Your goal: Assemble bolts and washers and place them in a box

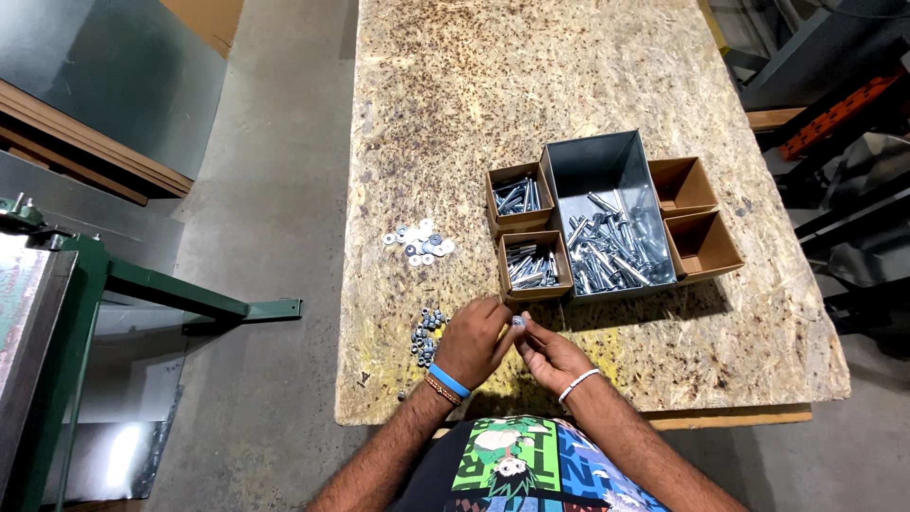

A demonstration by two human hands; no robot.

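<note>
Head view, looking down on an oriented-strand-board worktop [531,85]. Both my hands are at its near edge, close together. My left hand [471,343], blue wristband on the wrist, has its fingers curled inward and its fingertips meet those of my right hand [550,358], which wears a white band. Between the two sets of fingertips I see a small silvery fastener [518,321], pinched from both sides; it is too small for me to tell whether it is a nut, a washer or a bolt end. It sits just above the board, directly in front of the nearest cardboard box. Left of my left hand, near the left edge, lies a loose cluster of small dark nuts [427,332]. Farther up along the same side is a scatter of flat silver washers [419,244], well apart from the nuts. Toward the right half of the worktop stands a grey metal bin [607,161] holding a heap of long bolts. Touching its left wall are two small cardboard boxes of shorter bolts, the far one [518,198] and the near one [534,266]. Against its right wall are two more cardboard boxes [692,216]. A green steel frame [171,294] stands on the concrete floor to the left.
</note>
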